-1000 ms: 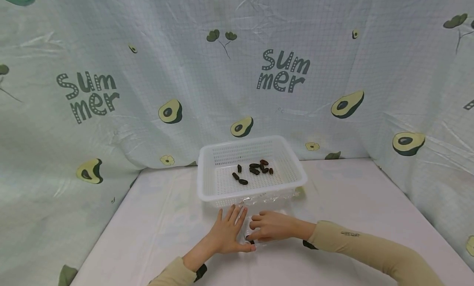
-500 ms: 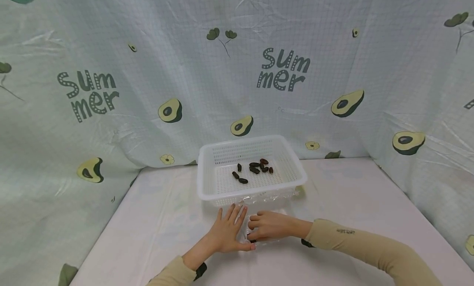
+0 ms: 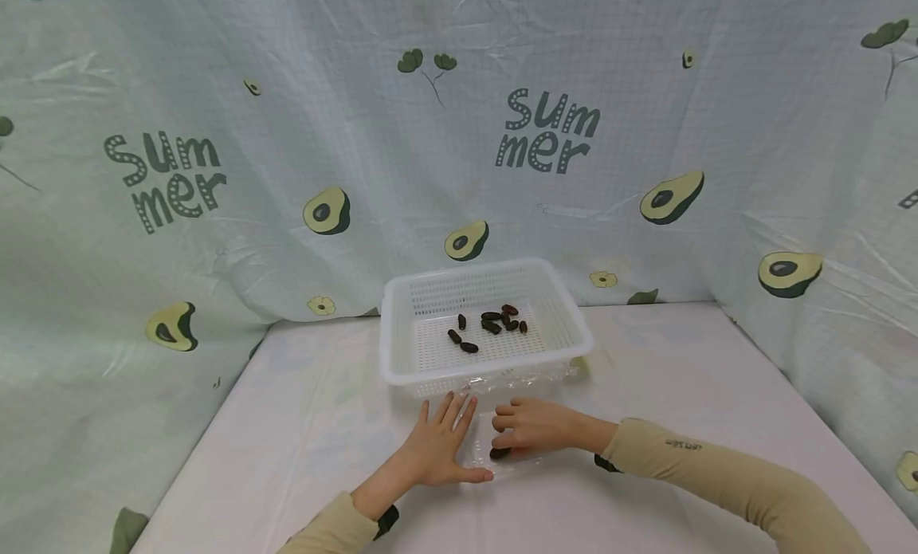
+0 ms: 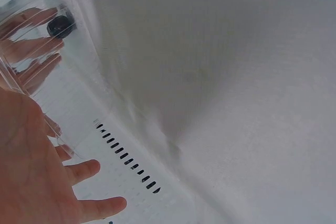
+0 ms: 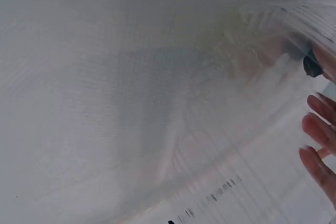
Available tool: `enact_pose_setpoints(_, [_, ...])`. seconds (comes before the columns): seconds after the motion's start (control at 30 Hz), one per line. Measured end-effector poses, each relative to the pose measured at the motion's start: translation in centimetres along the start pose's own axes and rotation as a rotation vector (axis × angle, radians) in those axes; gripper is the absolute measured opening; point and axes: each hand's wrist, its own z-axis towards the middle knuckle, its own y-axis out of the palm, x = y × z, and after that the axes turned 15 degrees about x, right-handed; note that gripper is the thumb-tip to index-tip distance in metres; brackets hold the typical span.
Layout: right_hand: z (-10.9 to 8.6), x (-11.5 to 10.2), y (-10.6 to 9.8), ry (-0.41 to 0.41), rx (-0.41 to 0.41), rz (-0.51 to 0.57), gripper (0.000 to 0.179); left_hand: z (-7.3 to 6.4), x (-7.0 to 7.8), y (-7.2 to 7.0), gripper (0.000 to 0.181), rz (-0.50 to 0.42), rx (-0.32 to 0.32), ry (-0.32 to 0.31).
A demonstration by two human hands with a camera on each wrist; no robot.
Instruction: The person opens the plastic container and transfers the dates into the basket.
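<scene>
My right hand (image 3: 534, 426) pinches a dark brown, oval date (image 3: 500, 453) between thumb and fingertips, low over the table. Under and around it lies a clear plastic container (image 3: 479, 452), hard to make out against the white cloth. In the left wrist view the date (image 4: 61, 27) shows dark through the container's clear wall (image 4: 31, 1). My left hand (image 3: 436, 452) lies at the container's left side with fingers spread straight, thumb pointing toward the date. Beyond both hands stands a white perforated basket (image 3: 390, 331) holding several loose dates (image 3: 491, 327).
More crinkled clear plastic (image 3: 523, 377) lies along the basket's front wall. A pale cloth covers the table (image 3: 645, 379), and a printed avocado curtain (image 3: 402, 155) hangs right behind the basket.
My right hand has shifted slightly right and away from my left thumb, with the date moving along. The left hand stays spread in about the same place.
</scene>
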Motion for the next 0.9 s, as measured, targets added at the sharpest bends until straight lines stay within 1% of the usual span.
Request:
enact_pose_setpoints(0.1, [-0.1, -0.1, 0.3, 0.006, 0.015, -0.002, 0.013, 0.0, 0.0, -0.1, 0.103, -0.005, 0.006, 0.002])
enact_pose_setpoints(0.27, [-0.1, -0.1, 0.7, 0.024, 0.024, 0.014, 0.014, 0.0, 0.1, -0.3, 0.103, -0.007, -0.001, 0.001])
enact_pose_setpoints(0.5, [-0.5, -0.2, 1.0, 0.079, -0.025, 0.032, 0.016, 0.0, 0.1, 0.0, 0.103, 0.01, -0.012, -0.011])
enact_pose_setpoints(0.63, [-0.8, -0.3, 1.2, 0.104, -0.023, 0.057, 0.014, 0.0, 0.0, 0.1, 0.104, 0.002, -0.011, -0.016])
enact_pose_setpoints(0.9, [-1.1, 0.0, 0.3, 0.115, 0.0, 0.033, 0.014, 0.0, 0.1, 0.2, 0.104, 0.005, -0.005, -0.022])
